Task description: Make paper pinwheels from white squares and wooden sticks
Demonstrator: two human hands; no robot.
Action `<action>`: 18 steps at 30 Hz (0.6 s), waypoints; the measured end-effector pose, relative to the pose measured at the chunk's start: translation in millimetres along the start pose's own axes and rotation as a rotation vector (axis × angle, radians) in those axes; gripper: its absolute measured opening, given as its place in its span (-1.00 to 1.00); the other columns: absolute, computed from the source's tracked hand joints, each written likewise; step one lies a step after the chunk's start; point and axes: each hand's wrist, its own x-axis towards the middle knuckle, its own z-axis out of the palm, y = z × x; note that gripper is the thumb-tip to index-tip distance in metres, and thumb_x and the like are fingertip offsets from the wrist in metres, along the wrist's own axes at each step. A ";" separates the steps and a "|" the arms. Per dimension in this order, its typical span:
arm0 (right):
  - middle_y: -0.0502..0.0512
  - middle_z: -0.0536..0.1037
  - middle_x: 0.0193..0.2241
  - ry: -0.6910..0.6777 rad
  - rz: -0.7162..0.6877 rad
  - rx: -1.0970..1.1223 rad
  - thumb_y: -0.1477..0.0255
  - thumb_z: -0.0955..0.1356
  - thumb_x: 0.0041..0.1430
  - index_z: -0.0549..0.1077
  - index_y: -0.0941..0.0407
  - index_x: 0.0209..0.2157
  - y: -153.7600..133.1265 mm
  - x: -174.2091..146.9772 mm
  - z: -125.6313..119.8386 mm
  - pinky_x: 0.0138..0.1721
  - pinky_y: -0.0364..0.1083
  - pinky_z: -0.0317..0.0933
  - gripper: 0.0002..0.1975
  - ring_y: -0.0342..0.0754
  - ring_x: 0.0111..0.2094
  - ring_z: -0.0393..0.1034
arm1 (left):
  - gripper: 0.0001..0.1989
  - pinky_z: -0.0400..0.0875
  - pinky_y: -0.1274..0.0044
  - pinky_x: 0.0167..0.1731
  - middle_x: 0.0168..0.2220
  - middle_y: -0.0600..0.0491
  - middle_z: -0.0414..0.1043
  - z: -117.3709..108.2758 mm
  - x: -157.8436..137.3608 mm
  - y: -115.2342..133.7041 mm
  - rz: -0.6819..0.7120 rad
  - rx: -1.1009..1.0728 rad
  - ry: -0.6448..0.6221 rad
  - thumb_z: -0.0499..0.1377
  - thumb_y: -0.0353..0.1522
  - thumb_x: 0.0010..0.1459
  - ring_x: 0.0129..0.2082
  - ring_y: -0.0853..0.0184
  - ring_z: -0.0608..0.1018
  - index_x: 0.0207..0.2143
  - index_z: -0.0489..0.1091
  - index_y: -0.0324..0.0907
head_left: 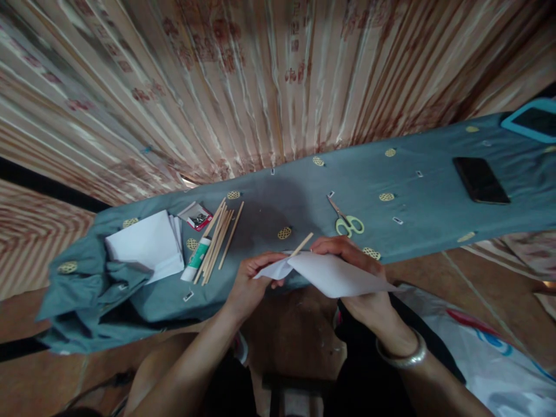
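A sheet of white paper [336, 275], folded or bent, is held between my two hands over the near edge of the cloth-covered table. A thin wooden stick [303, 244] pokes out past the paper's far side, near its fold. My left hand [256, 275] pinches the paper's left part. Behind the right part, my right hand [354, 260] is closed on the sheet, its fingers partly hidden by it. Green-handled scissors [347, 223] lie just beyond my right hand. Left of my hands are several loose wooden sticks [219, 243] and a glue stick [197, 259].
A stack of white paper [145, 246] lies at the left, beside a small red-and-white pack of metal pieces [197, 218]. A black phone [480, 180] and a blue-framed device [532, 120] are at the right. Pleated curtains [260, 75] hang behind the table [278, 197]. A plastic bag [486, 359] is at lower right.
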 end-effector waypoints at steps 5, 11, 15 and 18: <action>0.03 0.59 -0.23 0.026 0.002 -0.041 0.37 0.36 0.18 0.50 -0.03 -0.22 0.4 -1.2 1.2 -0.12 0.01 0.30 -0.88 0.04 -0.16 0.47 | -0.79 0.15 0.56 -0.58 -0.71 0.13 0.18 3.6 -3.0 9.6 0.010 0.070 -0.050 0.15 -0.26 -0.14 -0.66 0.44 0.21 -0.73 0.27 -0.12; 0.02 0.60 -0.21 0.037 0.038 -0.030 0.41 0.38 0.16 0.50 -0.02 -0.23 -2.2 0.1 1.8 -0.10 -0.01 0.32 -0.88 0.02 -0.15 0.49 | -0.80 0.14 0.56 -0.60 -0.73 0.13 0.20 4.6 -4.4 9.5 -0.008 0.047 -0.060 0.17 -0.26 -0.14 -0.68 0.45 0.19 -0.71 0.32 -0.12; 0.02 0.60 -0.22 0.031 0.036 -0.038 0.40 0.38 0.17 0.50 -0.02 -0.22 -4.6 0.6 0.0 -0.11 0.01 0.32 -0.88 0.03 -0.15 0.50 | -0.78 0.15 0.56 -0.58 -0.71 0.13 0.21 4.4 -5.1 9.7 0.008 0.051 -0.054 0.17 -0.26 -0.11 -0.67 0.45 0.20 -0.72 0.31 -0.12; 0.02 0.60 -0.22 0.035 0.032 -0.044 0.40 0.39 0.17 0.50 -0.02 -0.22 -5.4 0.0 -0.9 -0.11 0.00 0.33 -0.89 0.03 -0.16 0.50 | -0.74 0.16 0.56 -0.57 -0.70 0.12 0.21 3.7 -5.4 8.4 0.017 0.057 -0.047 0.17 -0.23 -0.08 -0.67 0.45 0.21 -0.71 0.31 -0.13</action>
